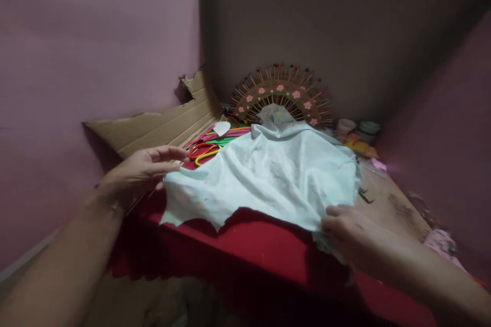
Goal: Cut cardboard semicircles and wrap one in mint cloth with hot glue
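Observation:
A pale mint-white cloth (261, 173) with ragged, curved cut edges lies spread and wrinkled over red fabric (268, 245). My right hand (343, 227) has its fingers closed on the cloth's near right edge. At the opposite side my left hand (148, 171) is open, fingers stretched out beside the cloth's left corner; whether its lower fingers touch the cloth I cannot tell. Just past those fingertips lie scissors with red and yellow handles (207, 153), partly covered by the cloth. A white petal-shaped piece (221, 129) rests on pink and green strips (226, 139) behind them.
A brown fan-shaped ornament (282, 92) with pink flowers and sticks stands against the back wall. Bent cardboard (161, 125) leans at the left wall. Two cups (346, 126) and yellow pieces (358, 145) sit at the back right. A dark thin object (365, 195) lies right of the cloth.

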A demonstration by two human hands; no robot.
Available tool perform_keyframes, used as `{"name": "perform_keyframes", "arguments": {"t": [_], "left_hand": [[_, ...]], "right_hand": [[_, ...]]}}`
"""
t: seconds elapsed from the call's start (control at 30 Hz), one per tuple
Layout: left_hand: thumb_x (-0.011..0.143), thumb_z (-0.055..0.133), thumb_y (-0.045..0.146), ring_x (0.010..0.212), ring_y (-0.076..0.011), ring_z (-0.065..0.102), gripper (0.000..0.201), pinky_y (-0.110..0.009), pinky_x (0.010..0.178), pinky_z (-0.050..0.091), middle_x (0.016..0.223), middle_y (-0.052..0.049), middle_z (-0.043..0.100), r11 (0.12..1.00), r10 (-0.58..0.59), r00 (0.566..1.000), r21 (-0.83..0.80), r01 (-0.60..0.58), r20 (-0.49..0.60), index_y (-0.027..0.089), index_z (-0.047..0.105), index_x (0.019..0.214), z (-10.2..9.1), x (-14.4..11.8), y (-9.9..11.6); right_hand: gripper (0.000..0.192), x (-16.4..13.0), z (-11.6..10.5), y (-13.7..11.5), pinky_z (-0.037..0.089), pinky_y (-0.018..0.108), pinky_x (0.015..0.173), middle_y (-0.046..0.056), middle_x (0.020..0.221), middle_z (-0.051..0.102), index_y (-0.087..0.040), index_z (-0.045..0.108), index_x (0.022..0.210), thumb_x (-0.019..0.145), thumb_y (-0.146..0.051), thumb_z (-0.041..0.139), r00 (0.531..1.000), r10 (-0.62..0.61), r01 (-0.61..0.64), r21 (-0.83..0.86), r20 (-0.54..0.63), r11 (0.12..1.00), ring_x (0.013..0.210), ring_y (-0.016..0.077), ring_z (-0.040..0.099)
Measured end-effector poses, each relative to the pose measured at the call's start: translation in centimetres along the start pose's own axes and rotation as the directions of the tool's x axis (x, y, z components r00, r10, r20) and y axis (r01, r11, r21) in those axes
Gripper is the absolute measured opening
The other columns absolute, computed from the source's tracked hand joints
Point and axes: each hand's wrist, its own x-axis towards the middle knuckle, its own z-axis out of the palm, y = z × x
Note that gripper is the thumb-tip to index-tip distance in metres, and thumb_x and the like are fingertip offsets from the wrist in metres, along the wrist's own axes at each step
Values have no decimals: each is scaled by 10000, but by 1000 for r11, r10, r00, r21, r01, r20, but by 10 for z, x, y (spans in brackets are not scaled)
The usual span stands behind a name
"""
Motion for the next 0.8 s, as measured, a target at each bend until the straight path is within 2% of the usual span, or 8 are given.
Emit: {"name": "perform_keyframes", "arguments": {"t": [0.17, 0.27, 0.37, 0.47, 0.53, 0.63, 0.7, 0.8], "left_hand": [[627, 817, 258, 609, -158, 646, 357, -245, 499, 517, 894, -28, 711, 999, -43, 995, 35, 40, 92, 238, 692, 961, 9, -10, -8], [599, 795, 212, 588, -132, 608, 285, -227, 489, 478, 871, -15, 698, 998, 50, 999, -45, -49, 20, 231, 712, 872, 16, -18, 0], [604, 758, 211, 583, -110, 564, 211, -207, 476, 425, 832, -2, 675, 975, 215, 976, -58, -217, -39, 243, 718, 808, 17, -27, 6], [632, 736, 302, 668, -157, 597, 199, -248, 556, 457, 863, -17, 686, 964, 224, 974, 137, -228, 48, 245, 711, 821, 12, -22, 0], [642, 711, 392, 747, -207, 618, 275, -288, 634, 478, 891, -41, 696, 868, 207, 974, 442, -227, 95, 224, 710, 860, 8, -9, -9], [725, 579, 499, 852, -270, 619, 405, -338, 740, 465, 948, -90, 696, 526, 362, 931, 814, -245, 47, 189, 696, 960, 7, 18, -19], [789, 481, 504, 903, -282, 619, 422, -338, 768, 450, 975, -109, 692, 377, 375, 924, 899, -224, 73, 176, 678, 966, 12, 33, -21], [801, 469, 461, 825, -250, 635, 338, -300, 683, 440, 874, -77, 696, 304, 233, 957, 921, -242, 174, 189, 654, 879, 31, 41, -21]], "right_hand": [[453, 33, 7, -58, 455, 357, 723, 107, 1080, 656, -188, 554, 1234, 782, -167, 562, 974, -218, 219, 7, -64, 976, 915, 270, 617], [279, 50, 20, -76, 442, 363, 700, 110, 942, 658, -147, 624, 1038, 819, -71, 468, 950, -312, 311, -99, -2, 945, 825, 258, 617], [236, 53, 24, -69, 421, 341, 663, 93, 875, 645, -169, 631, 906, 830, -35, 451, 966, -257, 259, -139, 39, 956, 793, 241, 618], [216, 47, 17, -53, 410, 321, 649, 85, 877, 640, -180, 628, 827, 803, -28, 478, 985, -145, 155, -111, 94, 982, 810, 234, 625], [211, 43, 11, -43, 410, 314, 641, 81, 875, 638, -176, 628, 812, 767, -20, 494, 988, -73, 84, -75, 138, 994, 804, 229, 629], [228, 42, 7, -32, 436, 329, 688, 85, 908, 633, -176, 641, 888, 795, -52, 473, 995, -33, 34, -11, 94, 999, 853, 241, 624], [247, 46, 7, -25, 456, 350, 756, 97, 998, 625, -180, 638, 988, 842, -98, 457, 999, -31, 31, 73, 4, 997, 940, 252, 610], [285, 59, 8, -22, 464, 368, 848, 121, 1122, 598, -166, 608, 1108, 863, -128, 468, 996, -3, 23, 228, -88, 973, 1023, 249, 590]]}}
